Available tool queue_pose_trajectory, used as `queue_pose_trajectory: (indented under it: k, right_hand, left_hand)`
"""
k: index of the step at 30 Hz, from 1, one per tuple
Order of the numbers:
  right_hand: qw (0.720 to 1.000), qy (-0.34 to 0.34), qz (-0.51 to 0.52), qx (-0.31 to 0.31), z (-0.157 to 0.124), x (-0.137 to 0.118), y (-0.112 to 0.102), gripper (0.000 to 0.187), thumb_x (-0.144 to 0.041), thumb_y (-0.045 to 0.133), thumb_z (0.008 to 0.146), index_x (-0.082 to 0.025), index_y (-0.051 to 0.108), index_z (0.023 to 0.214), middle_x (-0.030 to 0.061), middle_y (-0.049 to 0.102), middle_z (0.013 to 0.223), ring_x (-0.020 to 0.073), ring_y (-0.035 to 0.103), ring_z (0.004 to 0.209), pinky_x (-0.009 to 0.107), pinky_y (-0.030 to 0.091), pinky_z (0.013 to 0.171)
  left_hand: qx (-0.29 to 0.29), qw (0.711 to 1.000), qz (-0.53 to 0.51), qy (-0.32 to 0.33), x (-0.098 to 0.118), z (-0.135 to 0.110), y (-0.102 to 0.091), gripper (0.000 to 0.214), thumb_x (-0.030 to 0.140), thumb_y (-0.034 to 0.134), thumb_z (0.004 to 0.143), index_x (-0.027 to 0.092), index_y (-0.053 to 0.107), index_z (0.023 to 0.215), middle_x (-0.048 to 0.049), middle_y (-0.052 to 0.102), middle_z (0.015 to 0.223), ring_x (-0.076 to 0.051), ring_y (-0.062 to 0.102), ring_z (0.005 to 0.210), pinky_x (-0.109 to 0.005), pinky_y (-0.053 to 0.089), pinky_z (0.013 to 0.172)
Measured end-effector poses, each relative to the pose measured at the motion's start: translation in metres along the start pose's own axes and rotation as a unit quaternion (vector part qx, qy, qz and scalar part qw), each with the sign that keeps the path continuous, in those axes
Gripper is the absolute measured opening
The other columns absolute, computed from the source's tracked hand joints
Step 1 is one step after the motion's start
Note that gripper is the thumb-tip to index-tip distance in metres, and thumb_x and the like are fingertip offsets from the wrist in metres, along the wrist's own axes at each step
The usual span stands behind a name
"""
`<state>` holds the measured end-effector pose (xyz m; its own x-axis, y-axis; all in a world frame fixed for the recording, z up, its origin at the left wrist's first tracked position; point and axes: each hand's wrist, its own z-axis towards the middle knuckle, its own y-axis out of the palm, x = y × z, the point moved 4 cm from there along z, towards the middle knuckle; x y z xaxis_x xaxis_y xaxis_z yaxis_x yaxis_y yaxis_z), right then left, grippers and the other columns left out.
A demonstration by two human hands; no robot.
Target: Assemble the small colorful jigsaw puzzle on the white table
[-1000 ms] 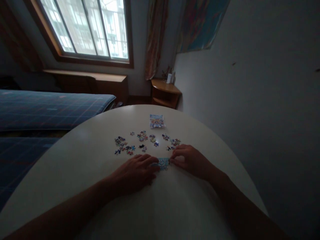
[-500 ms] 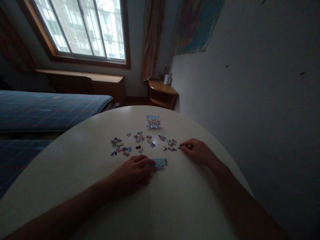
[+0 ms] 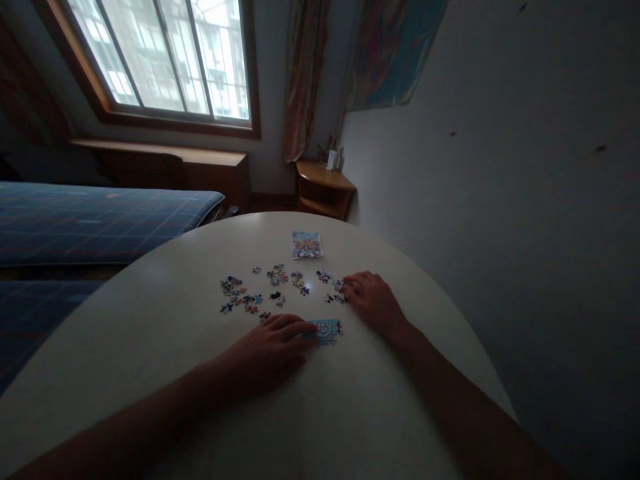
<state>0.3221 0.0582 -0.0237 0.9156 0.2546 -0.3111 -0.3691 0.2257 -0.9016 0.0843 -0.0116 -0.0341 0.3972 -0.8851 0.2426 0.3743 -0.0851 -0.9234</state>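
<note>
Round table (image 3: 150, 347): loose puzzle pieces (image 3: 245, 298) scattered mid-top. Left hand (image 3: 270, 347): fingers flat, pinning the joined section (image 3: 327, 329) at its near edge. Section likely light, thin, prone to separating; slide flat, pinch edges. Right hand (image 3: 373, 300): fingers curled over the rightmost pieces; grip unclear.

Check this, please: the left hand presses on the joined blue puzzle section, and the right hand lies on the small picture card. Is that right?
Not quite. In the head view the right hand is at the loose puzzle pieces, apart from the small picture card beyond them. The left hand does press on the joined blue puzzle section.
</note>
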Motion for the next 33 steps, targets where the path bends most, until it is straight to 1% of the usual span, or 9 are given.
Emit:
queue_pose_trajectory:
  k: [2,5,9,14,18,21,25,29,33]
  right_hand:
    - [1.0,-0.027,-0.002,-0.01,0.0,-0.005,0.007,0.036,-0.036,0.054,0.095,-0.02,0.067,0.124,0.0105,0.064,0.129,0.0269,0.055,0.119,0.044,0.041,0.103]
    - [0.999,-0.038,-0.007,-0.027,0.0,-0.003,0.013,0.039,-0.04,0.054,0.095,-0.021,0.064,0.129,0.0105,0.061,0.136,0.0281,0.05,0.127,0.048,0.038,0.106]
    - [0.998,-0.047,0.022,-0.032,-0.001,0.007,0.013,0.04,-0.042,0.054,0.095,-0.021,0.064,0.128,0.0114,0.062,0.135,0.0274,0.051,0.127,0.048,0.04,0.106]
    - [0.997,-0.056,0.041,-0.042,-0.001,0.016,0.01,0.04,-0.043,0.055,0.094,-0.02,0.065,0.125,0.0122,0.062,0.135,0.0281,0.052,0.127,0.049,0.039,0.108]
    - [0.996,-0.049,0.04,-0.064,-0.001,0.023,0.008,0.044,-0.04,0.06,0.089,-0.019,0.064,0.127,0.0135,0.06,0.137,0.0302,0.051,0.128,0.05,0.039,0.108]
    - [0.996,-0.044,0.038,-0.061,-0.002,0.024,0.006,0.044,-0.041,0.059,0.09,-0.02,0.063,0.128,0.0132,0.06,0.137,0.03,0.051,0.129,0.05,0.039,0.108]
    - [0.997,-0.04,0.022,-0.058,-0.003,0.012,0.008,0.041,-0.044,0.052,0.096,-0.024,0.063,0.13,0.011,0.058,0.139,0.0284,0.049,0.13,0.051,0.035,0.109]
    - [0.996,-0.06,0.011,-0.061,-0.004,-0.005,0.009,0.038,-0.044,0.055,0.095,-0.03,0.064,0.13,0.0085,0.055,0.143,0.0281,0.046,0.133,0.052,0.032,0.11]
    - [0.993,-0.097,0.017,-0.071,-0.007,-0.019,0.009,0.034,-0.043,0.056,0.095,-0.032,0.067,0.126,0.0078,0.054,0.144,0.0274,0.045,0.133,0.051,0.03,0.11]
  left_hand:
    - [-0.005,1.0,0.0,0.005,0.001,0.0,0.001,0.04,0.018,0.05,0.096,0.023,0.052,0.135,-0.0078,0.056,0.142,-0.026,0.051,0.127,-0.048,0.045,0.105]
    - [-0.009,1.0,-0.002,0.012,0.001,0.0,0.0,0.042,0.018,0.051,0.096,0.022,0.049,0.137,-0.0087,0.055,0.143,-0.026,0.052,0.128,-0.048,0.045,0.105]
    - [0.006,1.0,-0.016,-0.012,-0.003,-0.002,-0.007,0.036,0.022,0.057,0.093,0.022,0.053,0.129,-0.009,0.061,0.132,-0.025,0.057,0.118,-0.046,0.047,0.102]
    - [0.001,0.998,-0.02,-0.065,-0.01,-0.009,-0.017,0.047,0.03,0.068,0.086,0.023,0.052,0.13,-0.0092,0.06,0.128,-0.027,0.057,0.117,-0.047,0.046,0.101]
    - [-0.017,0.996,-0.025,-0.08,-0.016,-0.012,-0.022,0.041,0.031,0.068,0.088,0.024,0.055,0.126,-0.0082,0.061,0.125,-0.027,0.057,0.115,-0.047,0.047,0.099]
    - [-0.006,0.997,-0.031,-0.072,-0.017,-0.012,-0.021,0.035,0.03,0.064,0.091,0.024,0.056,0.125,-0.0081,0.062,0.125,-0.026,0.057,0.115,-0.045,0.048,0.099]
    - [0.006,0.999,-0.034,-0.037,-0.016,-0.009,-0.015,0.04,0.026,0.06,0.092,0.024,0.052,0.132,-0.0096,0.057,0.135,-0.026,0.054,0.123,-0.046,0.046,0.104]
    - [0.003,0.999,-0.039,-0.011,-0.013,-0.006,-0.011,0.043,0.025,0.057,0.093,0.023,0.05,0.135,-0.0102,0.056,0.137,-0.026,0.051,0.127,-0.047,0.044,0.108]
    - [-0.005,0.999,-0.047,-0.006,-0.011,-0.004,-0.012,0.045,0.026,0.058,0.093,0.024,0.049,0.138,-0.0088,0.057,0.138,-0.026,0.05,0.129,-0.047,0.043,0.109]
